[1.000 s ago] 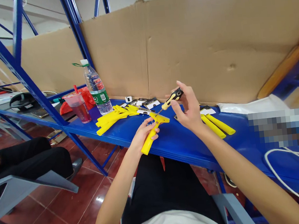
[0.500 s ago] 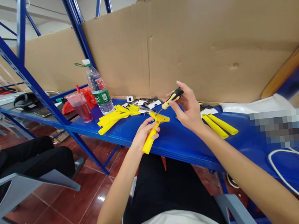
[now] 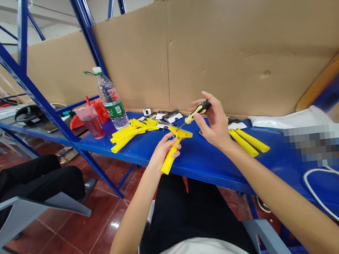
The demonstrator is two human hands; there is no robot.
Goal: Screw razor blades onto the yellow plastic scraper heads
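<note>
My left hand [image 3: 165, 148] is closed around the handle of a yellow scraper [image 3: 168, 159], holding it tilted over the front edge of the blue shelf. In my right hand [image 3: 214, 126] is a screwdriver [image 3: 196, 111] with a black and cream handle, gripped loosely between thumb and fingers. Its shaft points down to the left, with the tip at the scraper's head; the exact contact is too small to make out. Beyond my left hand lies a pile of yellow scrapers [image 3: 128, 134]. Two yellow handles [image 3: 251, 140] rest right of my right wrist.
A water bottle [image 3: 114, 100] and a pink cup with a straw [image 3: 91, 121] stand at the left. Black and white cards [image 3: 173, 116] lie near the cardboard wall [image 3: 210, 50]. A white cable [image 3: 310, 187] curls at the right. A seated person [image 3: 38, 177] is at the left.
The fingers of my right hand have shifted and spread a little on the screwdriver handle, which sits slightly further right. My left hand and the scraper stay nearly still.
</note>
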